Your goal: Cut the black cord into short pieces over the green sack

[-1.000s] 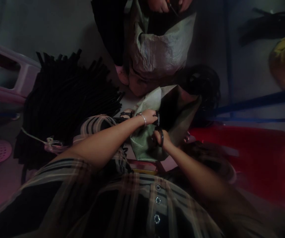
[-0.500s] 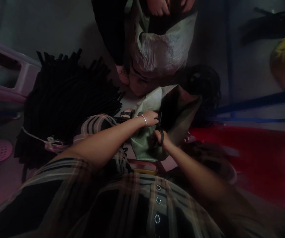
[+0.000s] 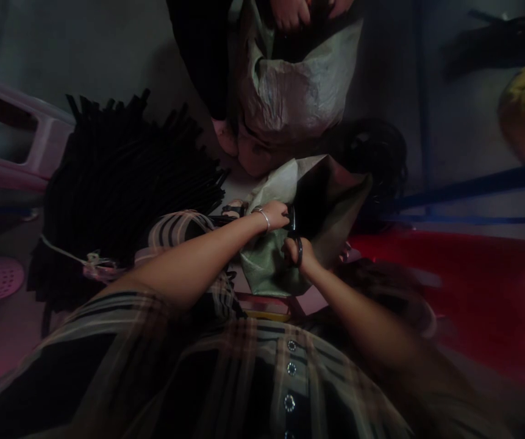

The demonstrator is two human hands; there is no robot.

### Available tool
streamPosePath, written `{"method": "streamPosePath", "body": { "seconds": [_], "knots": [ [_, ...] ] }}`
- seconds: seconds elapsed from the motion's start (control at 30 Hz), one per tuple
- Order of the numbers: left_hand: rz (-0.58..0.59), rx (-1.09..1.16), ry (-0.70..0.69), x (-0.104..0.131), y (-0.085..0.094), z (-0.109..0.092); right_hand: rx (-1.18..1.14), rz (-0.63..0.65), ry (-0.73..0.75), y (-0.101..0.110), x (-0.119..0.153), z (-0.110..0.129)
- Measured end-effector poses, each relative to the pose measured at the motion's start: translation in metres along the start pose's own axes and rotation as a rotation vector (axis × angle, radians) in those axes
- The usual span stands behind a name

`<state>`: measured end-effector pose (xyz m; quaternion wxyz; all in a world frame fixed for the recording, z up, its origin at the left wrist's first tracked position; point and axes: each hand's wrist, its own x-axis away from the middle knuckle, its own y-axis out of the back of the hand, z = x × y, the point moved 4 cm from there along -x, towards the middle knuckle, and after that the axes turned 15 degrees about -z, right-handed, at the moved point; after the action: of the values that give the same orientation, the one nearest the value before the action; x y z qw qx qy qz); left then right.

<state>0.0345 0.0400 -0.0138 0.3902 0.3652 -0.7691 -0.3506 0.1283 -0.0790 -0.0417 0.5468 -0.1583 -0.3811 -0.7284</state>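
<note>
Head-worn, the only camera looks forward and steeply down, close above the plaid shirt (image 3: 244, 366), facing the floor (image 3: 102, 49).

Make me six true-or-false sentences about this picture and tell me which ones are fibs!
1. A pale string runs across the black bundle. True.
2. The black bundle is on the person's right. False: it is on the left.
3. The left hand has a silver bracelet at its wrist. True.
4. A black loop shows at the right hand. True.
5. The near sack is bright yellow. False: the near sack is greenish.
6. Nobody else is there. False: another person's hand shows at the top.
</note>
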Motion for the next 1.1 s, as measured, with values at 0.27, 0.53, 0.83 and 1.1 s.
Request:
{"method": "streamPosePath", "body": {
  "seconds": [0.27, 0.53, 0.83, 1.1],
  "knots": [
    [-0.020, 0.122, 0.051, 0.003, 0.008, -0.003, 0.042, -0.020, 0.069, 0.002, -0.002, 0.004],
    [0.002, 0.264, 0.197, 0.005, 0.013, -0.003, 0.166, 0.055, 0.216, -0.002, -0.007, 0.002],
    [0.061, 0.318, 0.184, 0.004, 0.007, -0.002, 0.245, 0.084, 0.197, -0.002, -0.007, 0.003],
    [0.025, 0.239, 0.123, 0.005, 0.011, -0.005, 0.242, 0.059, 0.140, 0.001, -0.005, -0.001]
  ]
}}
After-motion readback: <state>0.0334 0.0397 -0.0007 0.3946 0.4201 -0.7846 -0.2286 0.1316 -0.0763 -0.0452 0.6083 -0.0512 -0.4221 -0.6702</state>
